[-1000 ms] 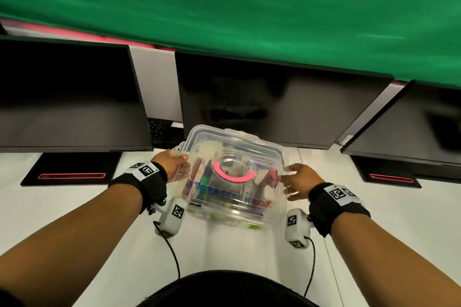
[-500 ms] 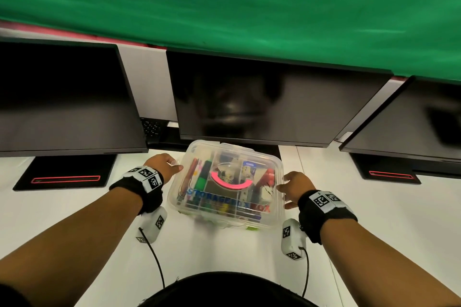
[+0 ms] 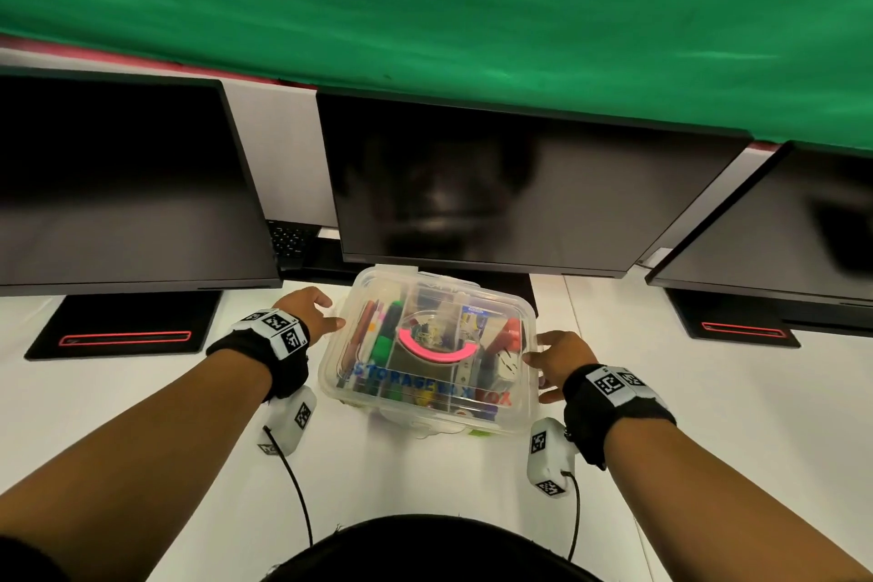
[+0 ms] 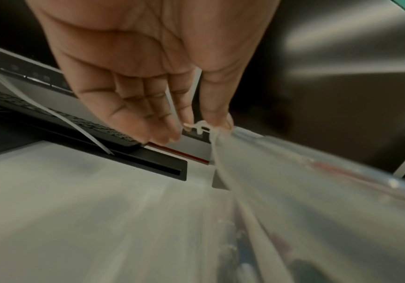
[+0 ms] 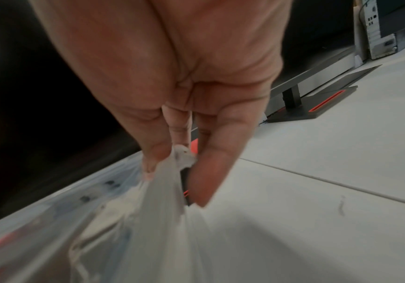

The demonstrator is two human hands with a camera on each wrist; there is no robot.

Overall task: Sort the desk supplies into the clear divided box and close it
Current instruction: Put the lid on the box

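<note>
The clear divided box [image 3: 359, 289] sits on the white desk with its lid down. Through the lid I see a pink tape roll [image 3: 437, 346], a green marker [image 3: 385, 336] and a red item [image 3: 511, 330]. My left hand [image 3: 330, 314] is by the box's far left corner, with straight fingers. In the left wrist view the left hand [image 4: 199, 130] has its thumb touching the box [image 4: 317, 191] rim and its fingers apart from it. My right hand [image 3: 538, 373] is at the right rim. In the right wrist view the right hand [image 5: 175, 172] pinches the edge of the box [image 5: 148, 220] between thumb and finger.
Three dark monitors stand along the back, the middle monitor [image 3: 496, 184] just behind the box. Monitor bases with red stripes [image 3: 125, 338] [image 3: 741, 328] lie left and right. A black keyboard [image 3: 293, 241] sits behind the left hand. White desk [image 3: 425, 477] lies in front.
The box was held up and tilted between both hands; it has come down flat onto the desk. My left hand has come off its side.
</note>
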